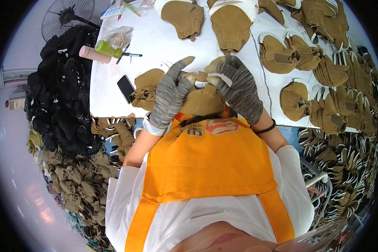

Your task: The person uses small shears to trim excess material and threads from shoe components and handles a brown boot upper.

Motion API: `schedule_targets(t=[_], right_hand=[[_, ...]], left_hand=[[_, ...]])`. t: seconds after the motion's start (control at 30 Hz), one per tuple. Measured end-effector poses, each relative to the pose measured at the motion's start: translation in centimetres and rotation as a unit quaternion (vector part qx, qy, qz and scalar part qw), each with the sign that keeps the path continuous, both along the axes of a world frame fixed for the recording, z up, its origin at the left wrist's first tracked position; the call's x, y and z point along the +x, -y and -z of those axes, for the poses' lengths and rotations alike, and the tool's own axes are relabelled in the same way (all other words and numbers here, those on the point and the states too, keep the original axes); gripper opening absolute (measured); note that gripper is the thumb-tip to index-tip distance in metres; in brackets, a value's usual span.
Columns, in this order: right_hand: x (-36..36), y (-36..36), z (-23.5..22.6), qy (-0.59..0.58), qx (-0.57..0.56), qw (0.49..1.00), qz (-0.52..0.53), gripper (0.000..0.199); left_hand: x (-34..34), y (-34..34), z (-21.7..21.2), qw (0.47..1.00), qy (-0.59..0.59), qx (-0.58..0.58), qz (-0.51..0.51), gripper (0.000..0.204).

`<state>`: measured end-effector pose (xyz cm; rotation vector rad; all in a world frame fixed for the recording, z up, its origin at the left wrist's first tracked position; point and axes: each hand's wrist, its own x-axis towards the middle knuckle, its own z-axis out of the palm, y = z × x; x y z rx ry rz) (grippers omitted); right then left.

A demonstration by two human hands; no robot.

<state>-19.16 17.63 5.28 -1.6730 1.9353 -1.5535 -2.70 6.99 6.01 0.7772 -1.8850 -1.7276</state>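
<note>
Two heaps line the left side: a black heap [59, 92] beside the table, and an olive heap [77, 176] nearer. A fan [67, 19] stands at the far left, beyond the black heap. On the white table [109, 80], toward its left edge, a pink bottle [93, 54] lies next to a green bottle [109, 48], with a crumpled clear bag [119, 35] just beyond and a pen [132, 54] to the right. Nearer, a phone [125, 88] lies just beside a loose brown piece [147, 82].

The left hand [171, 94], in a grey glove with pale fingertips, grips the left side of the held piece [202, 103], thumb on its upper part and index finger raised away. This brown piece is between the two hands, at the table's near edge, in front of the orange apron [210, 164]; a small white label [200, 84] faces up on it. The right hand [241, 88], gloved alike, pinches its right side, the fingers curled; a pale strip [225, 80] shows by the thumb. Farther off, two white-edged pieces [233, 29] lie apart. Rows of similar brown pieces [296, 101] fill the right of the table, and a stack [336, 159] sits lower, near right.
</note>
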Motion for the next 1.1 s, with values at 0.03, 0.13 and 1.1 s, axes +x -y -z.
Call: schedule_targets(t=[0.03, 0.13, 1.1], right_hand=[[-0.3, -0.2, -0.3, -0.094, -0.014, 0.995, 0.015, 0.016], [-0.7, -0.6, -1.1, -0.159, -0.014, 0.987, 0.011, 0.020], [-11.5, -3.6, 15.6, -0.295, 0.327, 0.896, 0.061, 0.021]], left_hand=[[0.1, -0.2, 0.2, 1.000, 0.003, -0.020, 0.000, 0.041], [0.1, -0.9, -0.4, 0.997, 0.044, -0.070, 0.003, 0.032], [0.1, 1.2, 1.5, 0.979, 0.155, -0.070, 0.112, 0.024]])
